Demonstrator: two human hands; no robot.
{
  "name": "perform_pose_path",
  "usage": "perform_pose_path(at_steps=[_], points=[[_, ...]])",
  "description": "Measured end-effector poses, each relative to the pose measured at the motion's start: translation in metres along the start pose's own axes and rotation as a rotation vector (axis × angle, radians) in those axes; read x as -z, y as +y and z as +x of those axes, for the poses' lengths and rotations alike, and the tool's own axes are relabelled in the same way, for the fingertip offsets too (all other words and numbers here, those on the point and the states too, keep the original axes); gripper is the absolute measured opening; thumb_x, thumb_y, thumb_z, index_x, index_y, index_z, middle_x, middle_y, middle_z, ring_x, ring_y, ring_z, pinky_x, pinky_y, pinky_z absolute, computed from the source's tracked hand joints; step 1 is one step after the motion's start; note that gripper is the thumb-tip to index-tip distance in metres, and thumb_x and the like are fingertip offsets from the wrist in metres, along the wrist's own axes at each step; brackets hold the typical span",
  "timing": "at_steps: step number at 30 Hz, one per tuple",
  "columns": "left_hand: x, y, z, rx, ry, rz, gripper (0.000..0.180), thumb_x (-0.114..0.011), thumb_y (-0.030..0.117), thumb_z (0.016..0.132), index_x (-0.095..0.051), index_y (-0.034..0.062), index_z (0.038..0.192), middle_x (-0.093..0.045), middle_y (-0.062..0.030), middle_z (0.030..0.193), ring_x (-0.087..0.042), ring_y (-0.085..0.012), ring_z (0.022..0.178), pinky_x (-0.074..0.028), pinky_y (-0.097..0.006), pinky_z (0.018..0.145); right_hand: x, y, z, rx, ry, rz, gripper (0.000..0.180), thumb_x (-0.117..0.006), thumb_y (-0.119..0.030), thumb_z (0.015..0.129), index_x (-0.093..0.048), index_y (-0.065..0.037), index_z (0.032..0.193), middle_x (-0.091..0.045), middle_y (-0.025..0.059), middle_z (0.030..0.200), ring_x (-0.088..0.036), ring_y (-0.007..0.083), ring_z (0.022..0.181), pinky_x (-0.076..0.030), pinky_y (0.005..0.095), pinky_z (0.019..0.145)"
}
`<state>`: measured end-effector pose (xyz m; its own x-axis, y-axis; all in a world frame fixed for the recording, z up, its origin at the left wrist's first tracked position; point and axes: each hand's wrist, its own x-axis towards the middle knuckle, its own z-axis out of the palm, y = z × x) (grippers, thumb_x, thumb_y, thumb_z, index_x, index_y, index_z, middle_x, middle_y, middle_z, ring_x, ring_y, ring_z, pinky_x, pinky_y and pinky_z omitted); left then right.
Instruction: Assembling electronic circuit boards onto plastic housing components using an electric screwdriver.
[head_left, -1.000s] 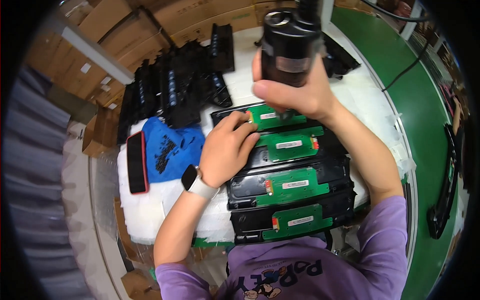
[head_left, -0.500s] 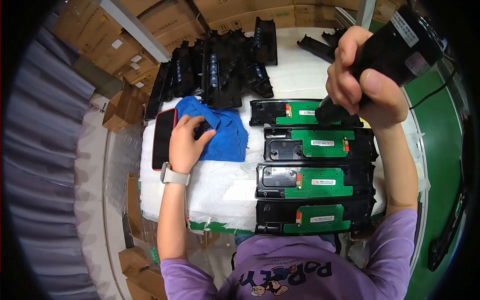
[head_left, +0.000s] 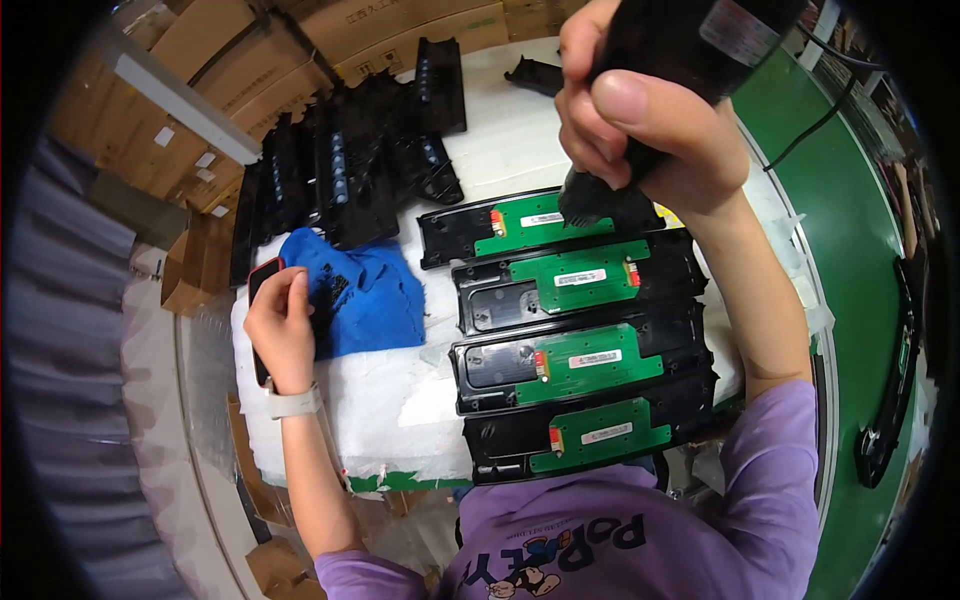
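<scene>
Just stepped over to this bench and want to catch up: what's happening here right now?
A person in a purple shirt works at a white padded table. Their right hand grips a black power screwdriver, its tip down on the farthest of four black trays with green circuit boards lined up in a row. Their left hand rests on a red-edged phone-like device beside a blue cloth. More black plastic parts are piled at the far side.
</scene>
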<state>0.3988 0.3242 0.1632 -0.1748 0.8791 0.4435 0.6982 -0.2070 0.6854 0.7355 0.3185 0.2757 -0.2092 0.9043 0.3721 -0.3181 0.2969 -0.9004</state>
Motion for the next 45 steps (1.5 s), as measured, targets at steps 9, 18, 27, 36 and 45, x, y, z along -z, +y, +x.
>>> perform_pose_path(at_steps=[9,18,27,36,45], points=[[-0.035,0.047,0.007,0.662,-0.524,-1.521,0.016,-0.051,0.011,0.087,-0.055,-0.0024,0.095,-0.057,-0.0089,0.086,-0.048,-0.0123,0.069,-0.040,-0.024,0.062,0.019,0.008,0.010,0.028,0.015,0.149,0.026,-0.064,-0.008,0.072,-0.049,0.000,0.092,-0.050,0.0094,0.058,-0.046,0.0164,0.045,-0.037,0.0270,0.043],[-0.089,0.114,-0.009,0.646,-0.750,-1.301,0.016,-0.049,0.010,0.091,-0.056,-0.0037,0.094,-0.054,-0.0044,0.074,-0.040,-0.0066,0.056,-0.035,-0.020,0.051,-0.018,-0.033,0.003,-0.079,0.336,0.164,0.027,-0.064,-0.018,0.073,-0.052,-0.002,0.092,-0.048,0.0102,0.058,-0.046,0.0210,0.049,-0.039,0.0304,0.052],[-0.098,0.107,-0.029,0.674,-0.876,-1.346,0.018,-0.056,0.007,0.088,-0.057,-0.0043,0.102,-0.060,-0.0074,0.082,-0.044,-0.0066,0.059,-0.037,-0.018,0.055,0.014,-0.023,-0.009,0.017,0.011,0.285,0.035,-0.065,-0.034,0.077,-0.054,-0.006,0.095,-0.053,0.0085,0.062,-0.050,0.0223,0.053,-0.040,0.0356,0.061],[-0.090,0.103,-0.031,0.572,-0.911,-1.233,0.015,-0.059,0.005,0.085,-0.058,-0.0009,0.098,-0.063,-0.0108,0.084,-0.046,-0.0066,0.056,-0.037,-0.018,0.051,0.012,-0.011,-0.015,0.048,-0.029,0.366,0.029,-0.057,-0.030,0.081,-0.054,-0.005,0.095,-0.050,0.0061,0.060,-0.047,0.0192,0.049,-0.040,0.0335,0.057],[-0.087,0.109,-0.031,0.421,-0.958,-0.971,0.013,-0.063,0.001,0.082,-0.062,-0.0031,0.094,-0.066,-0.0133,0.082,-0.051,-0.0058,0.054,-0.041,-0.018,0.049,0.013,-0.007,-0.018,0.028,0.015,0.330,0.027,-0.052,-0.028,0.084,-0.053,-0.004,0.095,-0.047,0.0037,0.059,-0.044,0.0158,0.046,-0.040,0.0316,0.055]])
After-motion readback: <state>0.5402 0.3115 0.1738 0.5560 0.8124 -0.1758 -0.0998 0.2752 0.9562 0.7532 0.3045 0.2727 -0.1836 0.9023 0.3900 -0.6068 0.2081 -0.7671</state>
